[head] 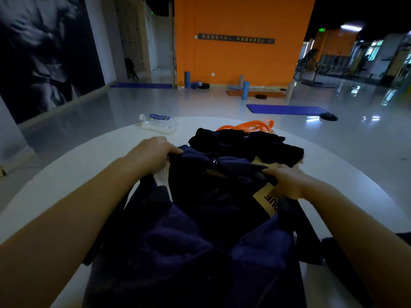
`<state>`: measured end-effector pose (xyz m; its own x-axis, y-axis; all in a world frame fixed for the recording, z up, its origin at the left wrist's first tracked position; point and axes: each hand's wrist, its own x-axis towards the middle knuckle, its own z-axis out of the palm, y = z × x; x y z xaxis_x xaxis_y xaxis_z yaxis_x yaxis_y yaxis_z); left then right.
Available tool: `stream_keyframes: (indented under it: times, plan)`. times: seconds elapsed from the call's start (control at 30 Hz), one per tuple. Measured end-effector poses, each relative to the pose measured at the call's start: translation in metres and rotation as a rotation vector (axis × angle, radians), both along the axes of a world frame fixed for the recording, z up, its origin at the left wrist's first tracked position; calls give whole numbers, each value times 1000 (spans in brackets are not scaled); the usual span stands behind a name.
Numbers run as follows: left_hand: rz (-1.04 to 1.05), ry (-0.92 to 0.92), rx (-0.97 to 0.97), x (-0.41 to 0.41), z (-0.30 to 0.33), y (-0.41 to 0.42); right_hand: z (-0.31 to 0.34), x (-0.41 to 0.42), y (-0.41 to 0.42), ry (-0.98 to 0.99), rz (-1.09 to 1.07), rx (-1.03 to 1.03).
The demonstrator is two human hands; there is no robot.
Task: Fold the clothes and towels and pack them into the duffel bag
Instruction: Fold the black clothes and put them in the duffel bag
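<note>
Your left hand has its fingers curled over the far left edge of the navy duffel bag, gripping the fabric by the zipper end. Your right hand grips the bag's right edge, fingers curled round the dark cloth, just beyond a tan label with orange letters. The bag lies on the white round table between your forearms, reaching from your fingertips back toward you. Just past your fingers sits a heap of black clothes, touching the bag's far end. Beyond that heap lie orange bands; beyond your left fingers, a clear plastic bottle.
</note>
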<state>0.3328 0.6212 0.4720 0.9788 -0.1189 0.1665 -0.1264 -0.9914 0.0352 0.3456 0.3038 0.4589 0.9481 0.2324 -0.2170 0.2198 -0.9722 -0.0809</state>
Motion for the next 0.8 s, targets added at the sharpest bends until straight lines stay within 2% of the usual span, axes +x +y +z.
stream_keyframes:
  times: [0.13, 0.37, 0.5, 0.6, 0.7, 0.73, 0.8]
  plan:
    - [43, 140, -2, 26, -44, 21, -32, 36, -8, 114, -20, 44]
    - [60, 276, -252, 51, -80, 36, -72, 77, -12, 364, -191, 252]
    - [70, 305, -275, 47, -87, 36, -77, 77, -10, 343, -128, 156]
    - [61, 339, -262, 38, -82, 32, -70, 62, -7, 263, -92, 41]
    - [26, 375, -341, 25, -65, 25, -47, 41, -7, 84, -48, 8]
    - [10, 331, -345, 21, -60, 23, -39, 33, -9, 2, -37, 19]
    - [-39, 126, -293, 9, -48, 11, -24, 12, -17, -144, -34, 77]
